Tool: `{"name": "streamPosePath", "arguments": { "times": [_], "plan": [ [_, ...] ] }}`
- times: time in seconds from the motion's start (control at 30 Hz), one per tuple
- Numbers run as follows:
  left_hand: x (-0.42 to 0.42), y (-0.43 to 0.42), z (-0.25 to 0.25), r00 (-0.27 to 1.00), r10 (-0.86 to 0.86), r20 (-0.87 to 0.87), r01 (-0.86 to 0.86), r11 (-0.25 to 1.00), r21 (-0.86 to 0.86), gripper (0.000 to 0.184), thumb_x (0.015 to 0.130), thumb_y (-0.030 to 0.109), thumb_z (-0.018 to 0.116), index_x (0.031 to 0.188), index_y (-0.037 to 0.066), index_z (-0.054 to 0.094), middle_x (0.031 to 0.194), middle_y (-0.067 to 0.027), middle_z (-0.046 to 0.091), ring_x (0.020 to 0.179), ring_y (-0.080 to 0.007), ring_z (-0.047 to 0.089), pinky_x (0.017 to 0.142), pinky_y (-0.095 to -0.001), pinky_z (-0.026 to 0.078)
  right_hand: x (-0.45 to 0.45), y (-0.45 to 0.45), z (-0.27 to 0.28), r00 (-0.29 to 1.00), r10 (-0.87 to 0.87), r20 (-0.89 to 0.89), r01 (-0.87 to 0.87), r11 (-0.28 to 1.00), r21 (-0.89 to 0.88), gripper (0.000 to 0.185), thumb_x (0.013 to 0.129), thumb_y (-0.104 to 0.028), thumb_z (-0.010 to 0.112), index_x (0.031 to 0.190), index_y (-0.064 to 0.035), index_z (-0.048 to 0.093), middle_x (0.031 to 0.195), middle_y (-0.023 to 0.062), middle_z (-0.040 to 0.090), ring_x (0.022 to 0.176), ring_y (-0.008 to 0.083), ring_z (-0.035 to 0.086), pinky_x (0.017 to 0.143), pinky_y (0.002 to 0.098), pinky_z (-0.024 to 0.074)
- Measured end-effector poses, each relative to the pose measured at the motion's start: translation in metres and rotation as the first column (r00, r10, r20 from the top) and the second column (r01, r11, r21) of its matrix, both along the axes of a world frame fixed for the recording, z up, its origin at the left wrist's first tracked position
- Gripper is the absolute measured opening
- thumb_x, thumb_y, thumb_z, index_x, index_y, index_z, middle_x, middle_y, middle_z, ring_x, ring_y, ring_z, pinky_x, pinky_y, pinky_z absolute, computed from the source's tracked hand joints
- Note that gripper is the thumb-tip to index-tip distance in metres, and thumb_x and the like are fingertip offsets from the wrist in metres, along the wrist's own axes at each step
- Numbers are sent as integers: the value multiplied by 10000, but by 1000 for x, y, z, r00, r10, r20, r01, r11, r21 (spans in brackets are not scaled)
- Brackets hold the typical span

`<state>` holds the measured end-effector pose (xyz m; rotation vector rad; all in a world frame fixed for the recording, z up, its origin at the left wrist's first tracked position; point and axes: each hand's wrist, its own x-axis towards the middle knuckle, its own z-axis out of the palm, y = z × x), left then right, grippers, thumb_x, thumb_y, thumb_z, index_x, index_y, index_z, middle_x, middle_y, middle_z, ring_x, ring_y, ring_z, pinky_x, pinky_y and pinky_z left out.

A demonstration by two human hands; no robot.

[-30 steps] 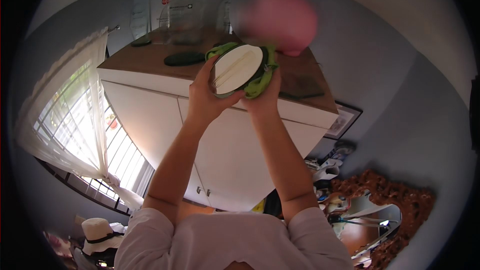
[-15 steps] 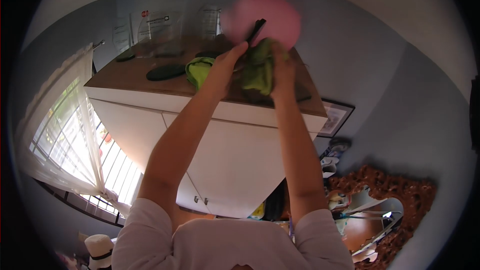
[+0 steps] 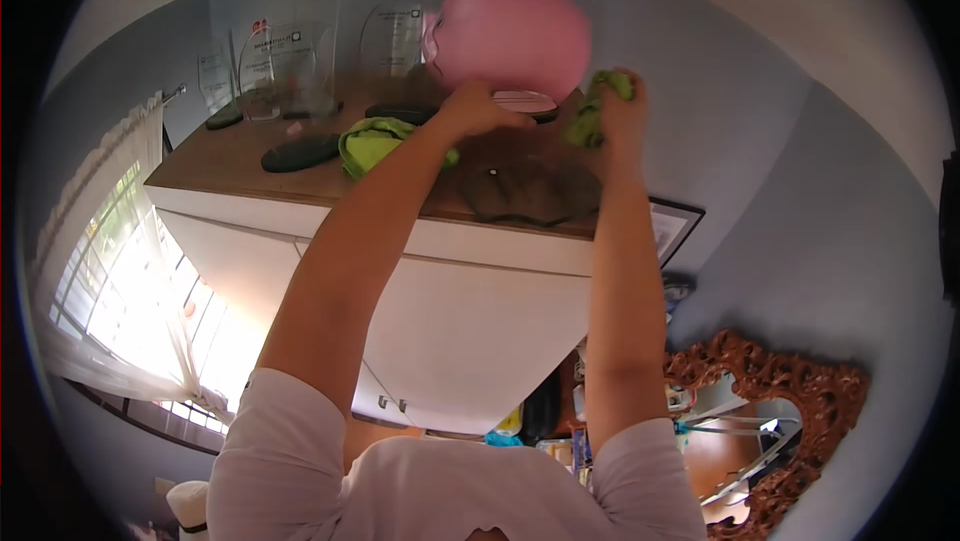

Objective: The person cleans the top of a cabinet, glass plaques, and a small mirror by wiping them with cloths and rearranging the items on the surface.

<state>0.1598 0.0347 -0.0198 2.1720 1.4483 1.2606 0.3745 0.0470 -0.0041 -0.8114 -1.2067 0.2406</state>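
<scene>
My left hand [image 3: 475, 113] is over the cabinet top, its fingers at the near side of a round black-edged disc [image 3: 527, 104] with a shiny pinkish face. The fingers seem to grip the disc's edge, though they are partly hidden. Right behind the disc stands a large, rounded pink object [image 3: 515, 33]. My right hand [image 3: 622, 106] is raised at the cabinet's right end, closed on a bunched green cloth [image 3: 590, 121]. A second green cloth [image 3: 375, 144] lies crumpled beneath my left forearm. Nearer the front edge lies a dark, thin thing [image 3: 530, 189] of unclear kind.
Clear award plaques [image 3: 290, 66] stand at the back left of the cabinet top [image 3: 210, 166]. A dark oval piece [image 3: 300, 153] lies before them. A curtained window [image 3: 120, 271] is at left; a picture frame [image 3: 675, 229] and a carved mirror frame [image 3: 835, 411] are at right.
The black-edged disc, tilted on edge before, is now lower and flatter by the pink object. My right hand has moved right with its green cloth, away from the disc, uncovering the dark thin thing.
</scene>
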Motion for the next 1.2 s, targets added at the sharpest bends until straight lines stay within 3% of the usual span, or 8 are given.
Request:
{"name": "streamPosePath", "arguments": {
  "times": [0.23, 0.33, 0.53, 0.73, 0.83, 0.93, 1.03, 1.2],
  "plan": [
    [9, 11, -1, 879, 220, -423, -259, 965, -37, 873, 428, 560, 772, 1091, 18, 602, 1125, -206, 563, 1046, -278, 544, 915, -334, 400, 3, -1, 7, 977, -194, 94, 182, 976, 123, 264, 721, -86, 585, 984, -87, 600, 942, 129, 582, 851, 284, 587, 730, 370, 467],
    [5, -3, 19, 904, -45, -425, -90, 952, -291, 853, 457, 491, 795, 1130, 15, 575, 1174, -208, 533, 1085, -281, 517, 932, -334, 385, -9, -2, 2, 912, -353, 209, 326, 933, 155, 279, 715, -111, 600, 993, -134, 605, 949, 121, 555, 850, 309, 576, 717, 392, 471],
    [-12, 14, 2, 930, -253, -267, 191, 953, -235, 769, 589, 260, 791, 1226, -30, 470, 1185, -178, 541, 1106, -274, 506, 940, -333, 371, -16, -11, -2, 813, -452, 366, 408, 892, 193, 292, 715, -137, 615, 1002, -187, 605, 982, 97, 546, 855, 321, 568, 712, 415, 476],
    [-14, 27, -3, 905, -210, -370, 91, 945, -313, 699, 645, 193, 763, 1251, 23, 460, 1229, -162, 516, 1160, -260, 467, 950, -338, 364, -17, -9, -7, 801, -458, 385, 424, 889, 174, 271, 716, -149, 614, 986, -181, 608, 978, 99, 548, 849, 330, 567, 707, 420, 475],
    [-11, 18, -5, 895, -399, -197, 376, 915, -145, 668, 675, 210, 745, 1258, 52, 459, 1246, -140, 507, 1165, -265, 463, 956, -338, 361, -17, -13, -6, 795, -453, 404, 425, 891, 161, 246, 714, -176, 615, 959, -162, 610, 960, 105, 552, 834, 339, 568, 701, 427, 472],
    [6, -12, 6, 919, -319, -234, 296, 947, -126, 738, 661, 453, 719, 1218, 24, 494, 1175, -159, 554, 998, -256, 570, 864, -334, 429, -16, -15, -2, 787, -475, 392, 444, 879, 175, 222, 708, -203, 617, 918, -131, 615, 934, 109, 558, 819, 344, 570, 689, 434, 468],
    [17, -90, 18, 787, -252, -563, 237, 966, -101, 957, 613, 552, 712, 1319, 12, 356, 1220, -204, 504, 1000, -262, 569, 878, -332, 424, -9, -17, -2, 787, -495, 369, 445, 869, 217, 222, 698, -241, 625, 869, -100, 622, 896, 113, 570, 811, 342, 572, 679, 435, 463],
    [20, -101, 1, 788, -259, -559, 106, 951, -291, 1061, 546, 503, 764, 1376, 82, 254, 1263, -232, 451, 1164, -335, 448, 952, -363, 372, -7, -27, 3, 809, -397, 433, 381, 916, 128, 314, 696, -366, 628, 804, -72, 644, 801, 135, 614, 760, 356, 579, 664, 427, 455]
  ]
}}
